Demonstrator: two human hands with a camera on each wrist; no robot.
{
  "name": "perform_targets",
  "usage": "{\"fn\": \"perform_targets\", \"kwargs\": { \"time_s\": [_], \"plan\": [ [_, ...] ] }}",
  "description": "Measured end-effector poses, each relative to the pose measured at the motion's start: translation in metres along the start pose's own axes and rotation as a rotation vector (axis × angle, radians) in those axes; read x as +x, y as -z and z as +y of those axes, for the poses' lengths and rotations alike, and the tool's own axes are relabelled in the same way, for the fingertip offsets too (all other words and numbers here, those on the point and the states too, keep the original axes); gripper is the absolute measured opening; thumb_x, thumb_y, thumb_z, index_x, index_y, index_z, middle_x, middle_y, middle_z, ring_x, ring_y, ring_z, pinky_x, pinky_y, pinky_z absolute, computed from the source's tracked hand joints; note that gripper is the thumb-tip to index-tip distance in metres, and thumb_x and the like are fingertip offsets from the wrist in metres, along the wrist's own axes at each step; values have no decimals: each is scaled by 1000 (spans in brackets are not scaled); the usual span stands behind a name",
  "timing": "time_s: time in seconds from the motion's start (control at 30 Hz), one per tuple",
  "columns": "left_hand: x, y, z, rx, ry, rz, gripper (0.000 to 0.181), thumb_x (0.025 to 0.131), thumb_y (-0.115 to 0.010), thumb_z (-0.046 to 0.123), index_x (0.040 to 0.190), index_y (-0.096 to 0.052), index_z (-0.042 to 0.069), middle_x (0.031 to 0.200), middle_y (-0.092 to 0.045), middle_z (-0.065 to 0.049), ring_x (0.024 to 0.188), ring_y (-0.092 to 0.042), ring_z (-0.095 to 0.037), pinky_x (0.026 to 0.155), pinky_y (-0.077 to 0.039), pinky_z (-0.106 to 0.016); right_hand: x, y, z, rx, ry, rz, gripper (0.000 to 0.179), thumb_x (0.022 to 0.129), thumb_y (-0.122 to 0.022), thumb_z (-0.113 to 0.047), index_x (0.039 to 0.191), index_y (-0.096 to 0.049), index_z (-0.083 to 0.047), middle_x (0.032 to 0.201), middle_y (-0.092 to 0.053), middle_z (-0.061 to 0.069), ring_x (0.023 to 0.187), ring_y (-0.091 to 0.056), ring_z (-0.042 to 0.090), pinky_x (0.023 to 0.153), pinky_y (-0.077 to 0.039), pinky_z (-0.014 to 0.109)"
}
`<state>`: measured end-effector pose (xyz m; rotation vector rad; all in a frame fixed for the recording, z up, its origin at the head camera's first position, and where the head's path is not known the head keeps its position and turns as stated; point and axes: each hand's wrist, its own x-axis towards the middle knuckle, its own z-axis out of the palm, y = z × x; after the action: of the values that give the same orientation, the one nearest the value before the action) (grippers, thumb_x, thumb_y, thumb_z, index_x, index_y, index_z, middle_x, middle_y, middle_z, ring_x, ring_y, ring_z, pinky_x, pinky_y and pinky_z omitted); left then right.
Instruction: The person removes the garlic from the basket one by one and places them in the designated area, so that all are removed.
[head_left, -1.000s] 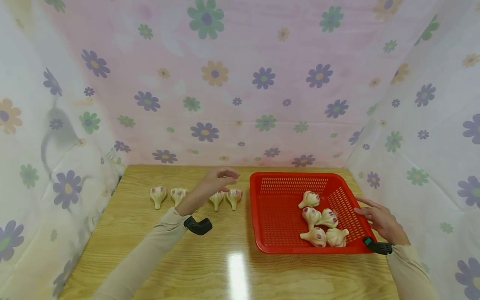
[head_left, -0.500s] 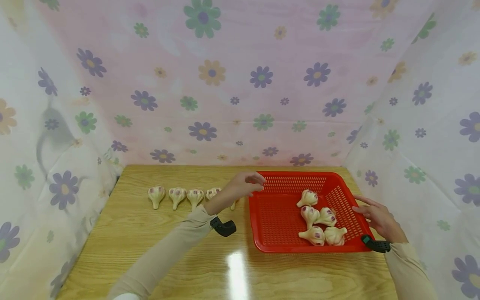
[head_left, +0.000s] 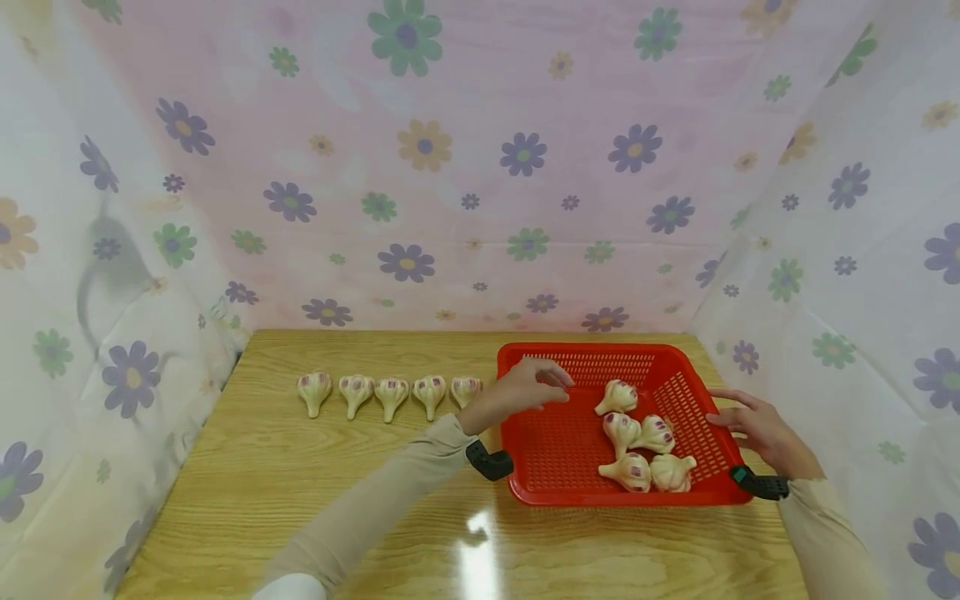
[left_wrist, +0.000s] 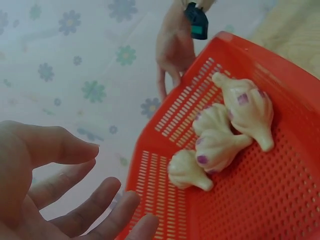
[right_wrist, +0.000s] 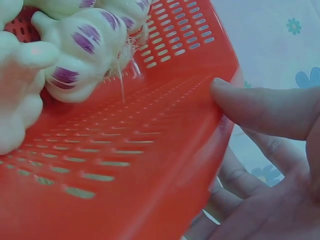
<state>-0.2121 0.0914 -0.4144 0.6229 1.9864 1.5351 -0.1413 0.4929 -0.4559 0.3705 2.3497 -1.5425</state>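
My left hand [head_left: 531, 387] hovers over the left part of the red plastic basket [head_left: 558, 500], fingers loosely bent with nothing between them. In the left wrist view its thumb and fingertips [left_wrist: 90, 150] are spread apart, away from the garlic bulbs [left_wrist: 247, 107]. Several white-and-purple bulbs [head_left: 630, 472] lie clustered in the right part of the basket. My right hand [head_left: 765, 433] holds the basket's right rim, with the thumb [right_wrist: 265, 110] on the rim's inner side and the other fingers [right_wrist: 240, 175] outside, partly hidden behind the wall.
On the wooden table [head_left: 360, 500], left of the basket, several more garlic bulbs [head_left: 391, 396] stand in a row, stems toward me. My left forearm [head_left: 375, 508] passes in front of the row's right end. A flowered curtain [head_left: 450, 208] encloses the back and sides.
My empty left hand has moved right, from above the row of garlic bulbs to over the basket. The right hand stays on the basket's rim, and the bulbs keep their places.
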Motion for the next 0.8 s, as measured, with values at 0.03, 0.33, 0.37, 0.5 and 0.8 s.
{"fn": "perform_targets", "kwargs": {
  "time_s": [0.03,0.33,0.37,0.5,0.8],
  "plan": [
    [2,-3,0,1,4,-6,11,87,-69,16,98,-68,15,97,-62,2,85,-60,-14,68,-52,-31,1,1,0,-10,4,-5,70,95,-59,-26,145,-22,5,104,-62,-6,90,-63,16,80,-52,40],
    [23,-32,-7,54,13,-52,12,85,-70,14,97,-68,15,100,-63,-4,82,-60,-16,63,-51,-29,1,4,-8,-46,4,-11,63,93,-59,-21,140,-26,6,100,-66,4,86,-66,25,78,-53,44],
    [26,-34,-8,64,14,-50,12,85,-71,15,97,-68,15,99,-64,-3,81,-60,-15,62,-51,-29,1,4,-9,-52,6,-14,63,94,-59,-21,140,-26,6,101,-66,5,86,-66,26,78,-53,44],
    [35,-46,-12,83,16,-49,14,84,-72,16,97,-69,15,98,-65,-3,78,-59,-10,60,-50,-28,-1,1,-10,-42,-8,-15,62,94,-58,-22,141,-26,4,104,-65,6,89,-65,28,79,-53,45],
    [55,-75,-21,89,30,-131,24,86,-69,15,107,-69,3,104,-65,-9,81,-61,-21,66,-54,-40,-1,1,-9,-32,-34,-16,62,94,-58,-22,142,-26,1,106,-63,5,91,-64,26,80,-52,45]
  ]
}}
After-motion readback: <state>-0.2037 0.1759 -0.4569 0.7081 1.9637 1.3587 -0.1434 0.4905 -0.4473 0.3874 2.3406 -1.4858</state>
